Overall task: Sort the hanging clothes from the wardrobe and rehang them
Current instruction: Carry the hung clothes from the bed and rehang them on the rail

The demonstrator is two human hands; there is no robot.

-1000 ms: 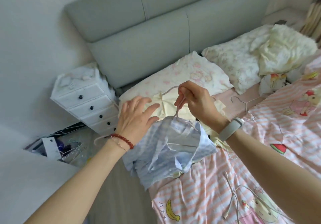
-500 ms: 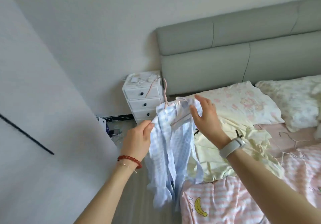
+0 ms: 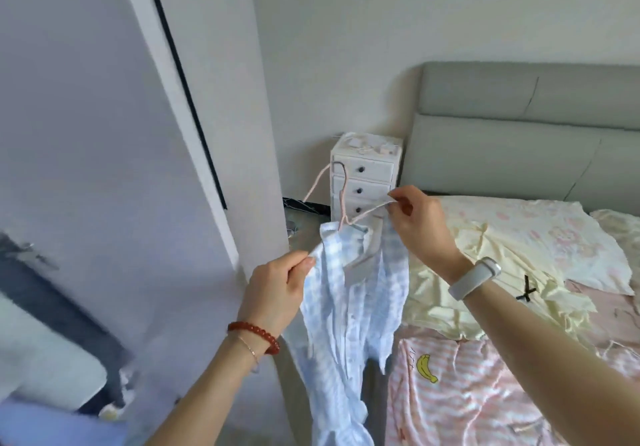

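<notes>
Shirt in pale blue check hangs in the air between the two hands, draped on a thin pink hanger whose hook curves up in front of a small white drawer chest. The left hand has its grip clamped on the shirt's left shoulder, thumb and fingers pinching the cloth just beside the collar; a red bead bracelet and a fine chain sit on that wrist. The right hand has its grip closed on the right arm of the hanger, fingertips pinching the wire where it juts out past the collar; a white wristband wraps that forearm. The shirt's lower part falls loose and crumpled toward the floor, beside the edge of the bed. On the bed lie a pink striped cover with a banana print, a pale yellow garment with a small black bow, and a floral pillow against a grey padded headboard. The drawer chest stands between the headboard and the wall corner, with small items on its top that are too blurred to tell. To the left is a white panel with a dark vertical strip; the lower left corner is blurred.
</notes>
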